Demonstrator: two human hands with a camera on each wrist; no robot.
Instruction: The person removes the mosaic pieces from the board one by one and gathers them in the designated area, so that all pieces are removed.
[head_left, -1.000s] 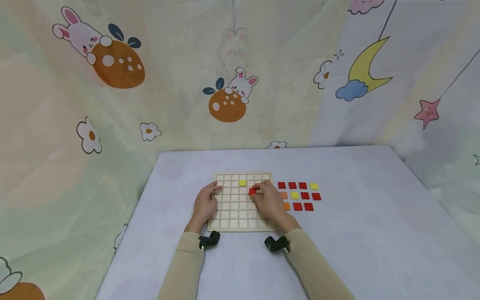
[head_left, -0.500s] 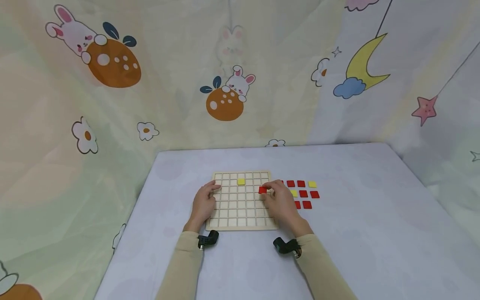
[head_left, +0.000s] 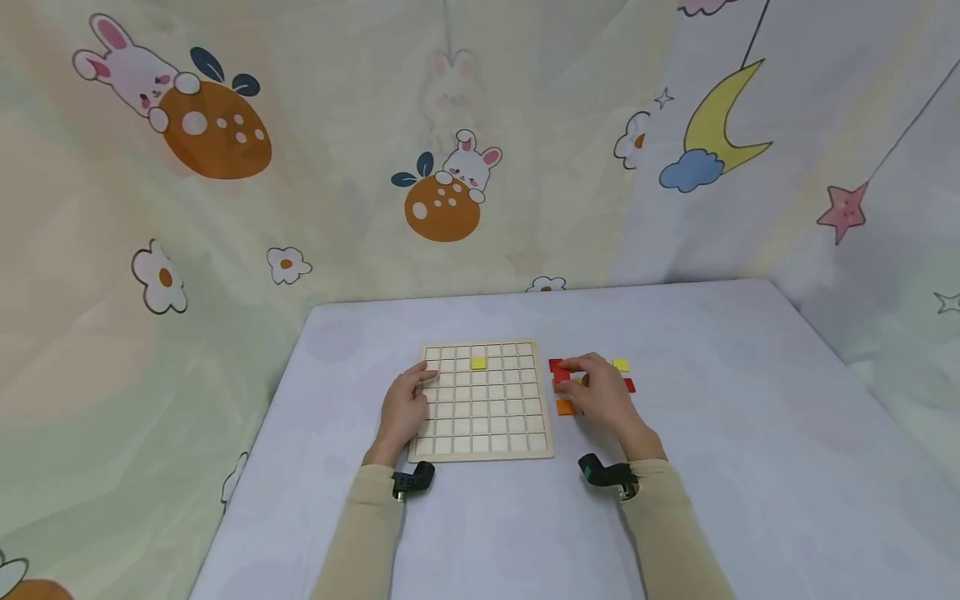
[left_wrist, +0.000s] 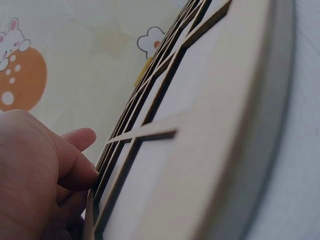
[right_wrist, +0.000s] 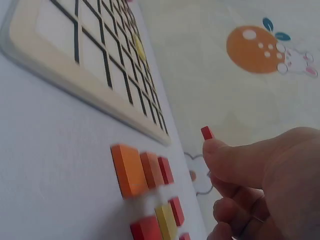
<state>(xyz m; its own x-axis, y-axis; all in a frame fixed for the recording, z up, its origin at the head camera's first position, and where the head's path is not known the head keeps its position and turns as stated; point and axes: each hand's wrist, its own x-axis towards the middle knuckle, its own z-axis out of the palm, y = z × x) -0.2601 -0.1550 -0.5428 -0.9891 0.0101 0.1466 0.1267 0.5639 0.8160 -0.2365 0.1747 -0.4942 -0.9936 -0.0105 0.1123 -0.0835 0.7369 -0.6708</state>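
Note:
My left hand [head_left: 405, 408] rests at the left edge of a pale wooden grid board [head_left: 480, 457], its fingertips right at the rim. In the left wrist view, the thumb and fingers [left_wrist: 75, 167] meet the board's far side. One yellow tile [head_left: 478, 363] sits in a cell near the top of the grid. To the right of the board, my right hand [head_left: 607, 400] pinches a small red square tile [head_left: 561, 375] between thumb and fingers. The right wrist view shows that tile [right_wrist: 207, 133] raised above the other tiles.
Right of the board lie loose tiles in rows, partly hidden by my right hand: an orange tile [head_left: 566, 407], a red tile [head_left: 554, 365], a yellow tile [head_left: 620, 365] and others. A white cloth [head_left: 750, 467] covers the table, and a printed curtain [head_left: 337, 167] hangs behind it.
My right hand has moved right with the red tile, from over the grid to over the loose tiles. My left hand stays at the board's left edge.

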